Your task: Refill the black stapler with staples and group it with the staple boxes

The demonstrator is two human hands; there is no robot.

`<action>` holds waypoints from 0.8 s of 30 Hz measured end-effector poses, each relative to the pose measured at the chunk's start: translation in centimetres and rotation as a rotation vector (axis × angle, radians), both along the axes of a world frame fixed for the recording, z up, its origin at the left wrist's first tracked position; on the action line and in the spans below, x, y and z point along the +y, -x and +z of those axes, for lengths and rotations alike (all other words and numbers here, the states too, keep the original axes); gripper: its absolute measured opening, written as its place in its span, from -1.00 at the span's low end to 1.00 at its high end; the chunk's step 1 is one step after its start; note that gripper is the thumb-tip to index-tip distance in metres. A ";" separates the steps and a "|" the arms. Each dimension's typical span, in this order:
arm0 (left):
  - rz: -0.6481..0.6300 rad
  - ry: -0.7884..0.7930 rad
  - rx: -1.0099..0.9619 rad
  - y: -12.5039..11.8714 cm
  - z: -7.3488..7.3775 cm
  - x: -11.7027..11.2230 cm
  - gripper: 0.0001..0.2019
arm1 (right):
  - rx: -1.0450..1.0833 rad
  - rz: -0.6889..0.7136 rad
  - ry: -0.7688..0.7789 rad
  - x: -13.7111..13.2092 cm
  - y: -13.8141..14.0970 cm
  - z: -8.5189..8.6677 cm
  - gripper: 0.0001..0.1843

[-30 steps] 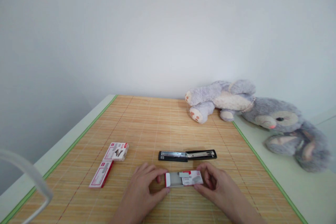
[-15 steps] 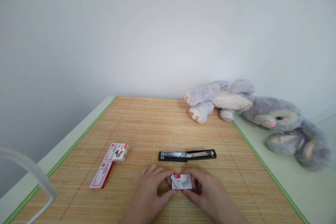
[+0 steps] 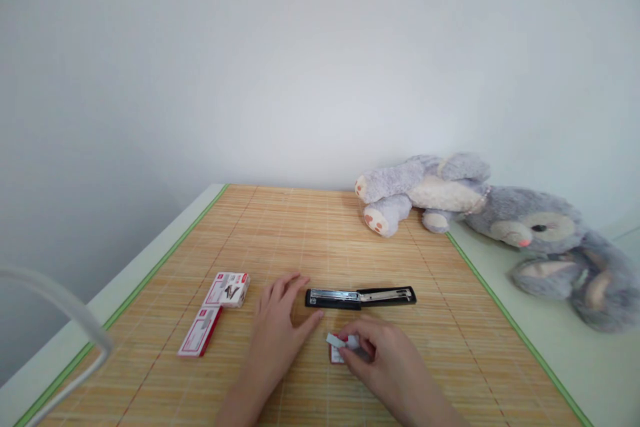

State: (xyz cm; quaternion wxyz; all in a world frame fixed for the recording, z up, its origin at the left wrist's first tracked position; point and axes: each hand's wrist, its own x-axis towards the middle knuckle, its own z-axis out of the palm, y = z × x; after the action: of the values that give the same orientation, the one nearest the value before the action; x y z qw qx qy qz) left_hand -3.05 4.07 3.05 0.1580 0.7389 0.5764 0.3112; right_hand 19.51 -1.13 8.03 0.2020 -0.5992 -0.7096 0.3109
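My right hand point(image 3: 387, 357) pinches a small grey strip of staples point(image 3: 335, 340) between thumb and forefinger. Right beneath it lies a small red and white staple box point(image 3: 337, 356), partly covered by the fingers. A black stapler point(image 3: 360, 298) rests opened out flat just beyond, its metal staple channel facing up. My left hand point(image 3: 280, 323) has its fingers apart and holds nothing; its fingertips are beside the stapler's left end, and I cannot tell if they touch it.
To the left, a white box with a stapler picture point(image 3: 235, 290) meets a flat red and white box point(image 3: 200, 331) at a corner. A grey plush rabbit point(image 3: 445, 190) lies along the back right of the bamboo mat point(image 3: 300, 227). A blurred white curved bar point(image 3: 75, 310) crosses the lower left.
My left hand has let go of the staple box and moved left and away from me, toward the stapler's left end. The staple strip, earlier lying on the box, is now between my right fingers.
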 end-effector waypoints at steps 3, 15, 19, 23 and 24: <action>-0.029 0.027 0.069 -0.2 0.1 0.2 -0.67 | -0.030 -0.002 -0.012 0.1 0.3 0.3 -0.84; -0.167 0.050 0.068 0.1 0.4 -0.4 -0.69 | -0.128 -0.008 -0.120 2.1 -0.5 2.1 -0.84; -0.186 0.061 0.088 0.0 0.8 -0.5 -0.69 | -0.159 0.028 -0.135 3.3 -1.3 2.2 -0.85; -0.182 0.062 0.096 -0.1 1.0 -0.5 -0.70 | -0.169 0.065 -0.127 3.7 -1.2 2.0 -0.85; -0.180 0.062 0.096 -0.1 1.0 -0.5 -0.69 | -0.166 0.067 -0.124 3.7 -1.2 1.9 -0.85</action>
State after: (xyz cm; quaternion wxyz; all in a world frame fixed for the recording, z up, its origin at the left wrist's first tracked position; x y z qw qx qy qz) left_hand -2.99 3.57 4.08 0.1803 0.7965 0.5238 0.2422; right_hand 20.71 2.59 9.93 0.1690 -0.5852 -0.7613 0.2222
